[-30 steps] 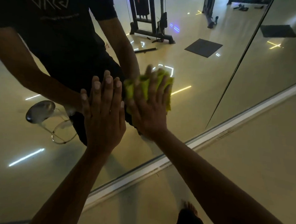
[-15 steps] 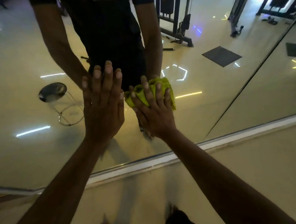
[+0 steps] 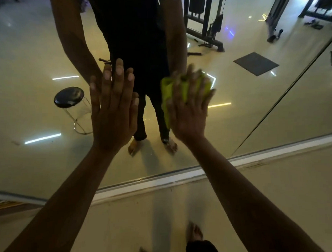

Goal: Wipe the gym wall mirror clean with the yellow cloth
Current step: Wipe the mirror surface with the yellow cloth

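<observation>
Mirror [image 3: 237, 113] glass takes both palms: the right hand [image 3: 188, 115] presses a bunched yellow cloth [image 3: 168, 92] flat against it with spread fingers, while the left hand [image 3: 113, 109], open and empty, rests just beside the cloth, left of it.

Left hand [image 3: 113, 112] flat on mirror [image 3: 246, 113]; cloth [image 3: 167, 95] apparently under right hand [image 3: 188, 111].

So our right hand [image 3: 188, 115] dragged the yellow cloth [image 3: 169, 95] a bit further right across the mirror [image 3: 256, 114], and it's blurry from the motion now. The gap to our left hand [image 3: 113, 112] got wider. We also tilted our head down, so our reflected feet [image 3: 153, 146] below the grip came into view.
</observation>
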Demonstrator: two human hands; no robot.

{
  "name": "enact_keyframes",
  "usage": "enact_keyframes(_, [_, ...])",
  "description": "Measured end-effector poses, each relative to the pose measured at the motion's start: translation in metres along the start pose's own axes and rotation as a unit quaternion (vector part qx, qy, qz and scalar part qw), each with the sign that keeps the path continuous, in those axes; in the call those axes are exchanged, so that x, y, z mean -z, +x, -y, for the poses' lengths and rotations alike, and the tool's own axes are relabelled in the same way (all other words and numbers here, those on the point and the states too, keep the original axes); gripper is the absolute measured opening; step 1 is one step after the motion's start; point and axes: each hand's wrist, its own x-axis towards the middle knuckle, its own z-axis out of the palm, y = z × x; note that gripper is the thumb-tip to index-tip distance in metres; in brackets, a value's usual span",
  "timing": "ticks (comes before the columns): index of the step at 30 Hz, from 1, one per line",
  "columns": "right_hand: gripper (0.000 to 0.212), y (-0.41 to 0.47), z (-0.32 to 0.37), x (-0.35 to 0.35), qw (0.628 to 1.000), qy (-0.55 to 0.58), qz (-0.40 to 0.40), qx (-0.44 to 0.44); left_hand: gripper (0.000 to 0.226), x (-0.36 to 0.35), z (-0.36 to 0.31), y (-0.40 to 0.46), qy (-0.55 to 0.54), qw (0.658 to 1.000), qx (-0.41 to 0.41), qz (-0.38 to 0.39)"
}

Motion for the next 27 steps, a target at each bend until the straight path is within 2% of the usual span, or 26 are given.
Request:
enact_keyframes(2, [0.066, 0.022, 0.02, 0.004, 0.989, 0.047, -0.058, -0.13, 0.063, 0.002, 0.006, 0.001, 0.006, 1.0, -0.008, 0.009])
enact_keyframes(3, [0.066, 0.024, 0.034, 0.002, 0.987, 0.062, -0.051, -0.141, 0.063, 0.003, 0.009, 0.001, 0.004, 1.0, -0.01, 0.015])
enact_keyframes(4, [0.067, 0.017, 0.045, -0.002, 0.991, 0.061, -0.024, -0.118, 0.063, 0.005, 0.009, 0.001, -0.002, 1.0, -0.012, 0.022])
enact_keyframes(6, [0.072, -0.008, 0.054, -0.009, 0.998, 0.047, 0.048, -0.015, 0.064, 0.008, 0.01, 0.001, -0.002, 1.0, -0.018, 0.023])
enact_keyframes(8, [0.076, -0.011, 0.035, -0.005, 0.996, 0.006, 0.067, 0.054, 0.064, 0.011, 0.014, 0.002, 0.003, 0.999, -0.03, 0.017])
enact_keyframes(9, [0.077, -0.001, 0.028, 0.0, 0.998, 0.001, 0.049, 0.038, 0.065, 0.013, 0.019, 0.002, 0.002, 0.999, -0.034, 0.016])
enact_keyframes(11, [0.071, 0.027, 0.033, 0.007, 0.995, 0.033, -0.031, -0.088, 0.066, 0.016, 0.032, 0.002, -0.004, 0.999, -0.039, 0.015])
enact_keyframes(13, [0.067, 0.047, 0.064, 0.008, 0.973, 0.082, -0.093, -0.196, 0.067, 0.02, 0.044, 0.003, -0.007, 0.999, -0.045, 0.018])
enact_keyframes(14, [0.066, 0.047, 0.08, 0.005, 0.974, 0.093, -0.087, -0.189, 0.066, 0.022, 0.05, 0.003, -0.008, 0.999, -0.047, 0.022])
enact_keyframes(15, [0.067, 0.039, 0.095, -0.001, 0.984, 0.092, -0.051, -0.144, 0.065, 0.025, 0.054, 0.003, -0.009, 0.998, -0.048, 0.026])
enact_keyframes(17, [0.069, 0.011, 0.108, -0.011, 0.997, 0.057, 0.049, 0.01, 0.063, 0.032, 0.06, 0.004, -0.005, 0.998, -0.045, 0.032])
enact_keyframes(19, [0.077, -0.002, 0.094, -0.01, 0.991, 0.015, 0.09, 0.101, 0.063, 0.041, 0.067, 0.005, -0.001, 0.998, -0.04, 0.039])
enact_keyframes(20, [0.079, 0.005, 0.09, -0.007, 0.994, 0.01, 0.066, 0.091, 0.063, 0.046, 0.071, 0.005, -0.002, 0.998, -0.039, 0.043])
enact_keyframes(22, [0.073, 0.033, 0.096, 0.001, 0.999, 0.04, -0.019, -0.029, 0.061, 0.052, 0.083, 0.005, -0.016, 0.998, -0.028, 0.047])
enact_keyframes(24, [0.067, 0.06, 0.121, 0.005, 0.977, 0.087, -0.095, -0.17, 0.061, 0.059, 0.093, 0.005, -0.021, 0.998, -0.008, 0.05])
enact_keyframes(25, [0.065, 0.067, 0.139, 0.004, 0.968, 0.104, -0.11, -0.2, 0.061, 0.062, 0.098, 0.004, -0.018, 0.999, 0.001, 0.049])
enact_keyframes(26, [0.063, 0.066, 0.156, -0.001, 0.971, 0.109, -0.097, -0.187, 0.061, 0.065, 0.103, 0.004, -0.017, 0.999, 0.004, 0.046])
enact_keyframes(27, [0.062, 0.056, 0.168, -0.009, 0.984, 0.1, -0.061, -0.136, 0.061, 0.067, 0.108, 0.004, -0.019, 0.999, 0.004, 0.044])
